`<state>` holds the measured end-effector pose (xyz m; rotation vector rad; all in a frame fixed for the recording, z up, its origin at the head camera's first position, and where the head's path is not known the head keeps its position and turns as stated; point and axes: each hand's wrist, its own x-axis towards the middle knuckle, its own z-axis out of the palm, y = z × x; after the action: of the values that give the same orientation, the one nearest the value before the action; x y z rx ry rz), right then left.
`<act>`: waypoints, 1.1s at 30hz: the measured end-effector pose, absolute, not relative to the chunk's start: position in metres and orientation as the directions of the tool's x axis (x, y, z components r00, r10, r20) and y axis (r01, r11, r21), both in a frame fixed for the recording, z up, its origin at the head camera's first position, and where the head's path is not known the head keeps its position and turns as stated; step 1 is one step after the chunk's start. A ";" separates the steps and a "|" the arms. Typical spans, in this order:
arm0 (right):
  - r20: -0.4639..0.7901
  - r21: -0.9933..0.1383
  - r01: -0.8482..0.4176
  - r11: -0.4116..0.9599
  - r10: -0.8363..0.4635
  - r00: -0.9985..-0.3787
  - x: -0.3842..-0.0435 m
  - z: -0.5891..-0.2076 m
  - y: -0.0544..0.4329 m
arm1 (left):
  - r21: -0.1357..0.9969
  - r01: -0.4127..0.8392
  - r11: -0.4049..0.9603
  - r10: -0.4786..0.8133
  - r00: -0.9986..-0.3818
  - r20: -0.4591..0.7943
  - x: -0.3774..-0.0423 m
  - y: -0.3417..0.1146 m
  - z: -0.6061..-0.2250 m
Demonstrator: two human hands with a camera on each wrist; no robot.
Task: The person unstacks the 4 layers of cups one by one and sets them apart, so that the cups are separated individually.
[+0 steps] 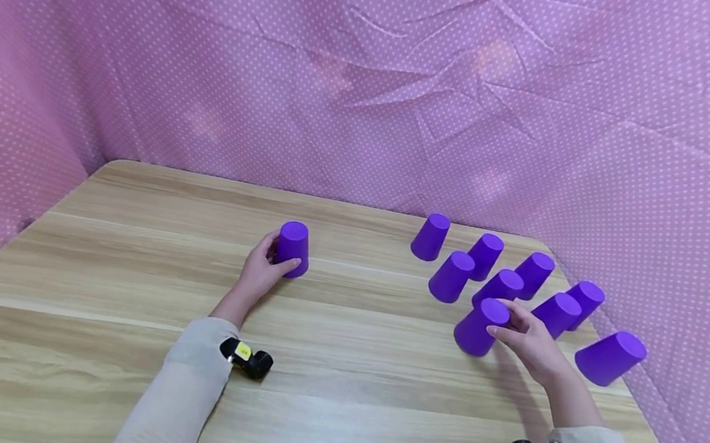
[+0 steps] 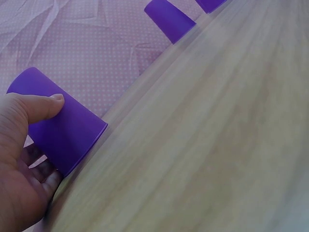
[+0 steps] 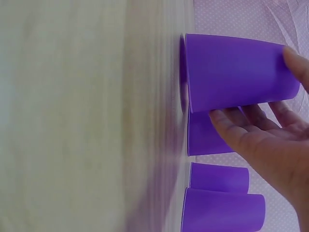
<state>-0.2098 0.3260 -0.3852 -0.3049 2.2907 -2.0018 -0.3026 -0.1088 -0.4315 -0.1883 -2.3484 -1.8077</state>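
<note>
My left hand [image 1: 257,270] holds an upside-down purple cup [image 1: 293,247] near the table's middle, apart from the other cups. In the left wrist view the thumb lies across the cup's side [image 2: 67,128], with fingers round the far side and the rim right at the tabletop. Over on the right, my right hand [image 1: 533,347] grips another inverted purple cup [image 1: 472,333] from its right side, thumb near the base. The right wrist view shows fingers under this cup [image 3: 236,72] and its rim close to the table, with further cups behind it.
Several more inverted purple cups stand at the right, among them a far one [image 1: 429,238], a middle one [image 1: 451,278] and one near the right edge [image 1: 609,359]. The wooden table [image 1: 345,379] is backed by a pink dotted cloth [image 1: 354,106].
</note>
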 end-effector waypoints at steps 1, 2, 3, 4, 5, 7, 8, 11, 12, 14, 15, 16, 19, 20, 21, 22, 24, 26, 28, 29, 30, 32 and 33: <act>0.066 -0.988 -0.094 0.126 -0.209 -0.976 -0.210 -0.385 0.326 | 0.944 0.206 0.256 -0.006 -0.977 0.214 -0.303 -0.109 -0.431; 0.065 -0.987 -0.094 0.128 -0.211 -0.975 -0.209 -0.385 0.327 | 0.944 0.208 0.255 -0.007 -0.976 0.217 -0.303 -0.108 -0.431; 0.063 -0.988 -0.091 0.128 -0.211 -0.975 -0.209 -0.385 0.327 | 0.944 0.210 0.254 -0.006 -0.976 0.219 -0.303 -0.108 -0.431; 0.061 -0.987 -0.090 0.130 -0.209 -0.976 -0.208 -0.385 0.327 | 0.944 0.212 0.253 -0.004 -0.975 0.221 -0.303 -0.108 -0.431; 0.057 -0.988 -0.085 0.129 -0.208 -0.977 -0.208 -0.385 0.328 | 0.944 0.213 0.252 -0.004 -0.975 0.221 -0.302 -0.108 -0.431; 0.048 -0.989 -0.074 0.125 -0.204 -0.978 -0.207 -0.386 0.328 | 0.943 0.216 0.251 -0.003 -0.975 0.224 -0.302 -0.108 -0.431; 0.043 -0.990 -0.069 0.121 -0.203 -0.978 -0.206 -0.386 0.329 | 0.943 0.216 0.252 -0.002 -0.975 0.224 -0.302 -0.108 -0.430; 0.038 -0.992 -0.062 0.109 -0.208 -0.977 -0.206 -0.386 0.330 | 0.943 0.212 0.256 0.002 -0.976 0.219 -0.302 -0.108 -0.430; 0.039 -0.992 -0.063 0.109 -0.211 -0.977 -0.206 -0.387 0.331 | 0.943 0.211 0.257 0.003 -0.976 0.217 -0.302 -0.108 -0.429; 0.043 -0.991 -0.069 0.111 -0.221 -0.974 -0.207 -0.387 0.332 | 0.943 0.206 0.260 0.005 -0.977 0.212 -0.301 -0.108 -0.429; 0.046 -0.991 -0.073 0.114 -0.224 -0.973 -0.207 -0.388 0.332 | 0.943 0.203 0.262 0.006 -0.978 0.209 -0.301 -0.108 -0.428; 0.048 -0.990 -0.076 0.117 -0.228 -0.973 -0.207 -0.388 0.333 | 0.944 0.201 0.263 0.004 -0.978 0.207 -0.300 -0.108 -0.428; 0.057 -0.986 -0.092 0.137 -0.241 -0.969 -0.208 -0.390 0.334 | 0.944 0.191 0.270 0.002 -0.980 0.198 -0.300 -0.108 -0.427; 0.061 -0.985 -0.099 0.144 -0.244 -0.968 -0.209 -0.390 0.334 | 0.944 0.187 0.271 0.001 -0.981 0.194 -0.300 -0.108 -0.427; 0.067 -0.982 -0.107 0.154 -0.246 -0.967 -0.209 -0.391 0.335 | 0.944 0.186 0.272 -0.001 -0.981 0.193 -0.300 -0.108 -0.427; 0.071 -0.980 -0.114 0.164 -0.247 -0.966 -0.210 -0.391 0.335 | 0.944 0.184 0.273 -0.002 -0.981 0.192 -0.301 -0.108 -0.427; 0.079 -0.976 -0.125 0.177 -0.248 -0.966 -0.210 -0.392 0.336 | 0.944 0.187 0.272 -0.003 -0.981 0.195 -0.302 -0.108 -0.427; 0.084 -0.974 -0.132 0.185 -0.247 -0.965 -0.211 -0.392 0.337 | 0.944 0.196 0.267 -0.005 -0.979 0.205 -0.302 -0.108 -0.427; 0.084 -0.974 -0.131 0.186 -0.243 -0.966 -0.211 -0.393 0.337 | 0.942 0.205 0.264 -0.006 -0.977 0.214 -0.303 -0.108 -0.427; 0.084 -0.974 -0.131 0.185 -0.241 -0.967 -0.211 -0.393 0.337 | 0.942 0.212 0.260 -0.004 -0.975 0.220 -0.303 -0.108 -0.427; 0.083 -0.974 -0.130 0.187 -0.240 -0.967 -0.211 -0.393 0.337 | 0.943 0.213 0.254 -0.007 -0.975 0.223 -0.303 -0.108 -0.427; 0.080 -0.972 -0.129 0.196 -0.239 -0.968 -0.211 -0.394 0.337 | 0.946 0.209 0.248 -0.017 -0.975 0.220 -0.302 -0.107 -0.428; 0.078 -0.971 -0.128 0.202 -0.238 -0.968 -0.211 -0.394 0.337 | 0.947 0.206 0.246 -0.021 -0.976 0.218 -0.302 -0.107 -0.428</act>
<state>-0.2106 0.3365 -0.3942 -0.3610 2.3654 -1.8954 -0.3021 -0.1073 -0.4283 -0.1756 -2.3265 -1.8145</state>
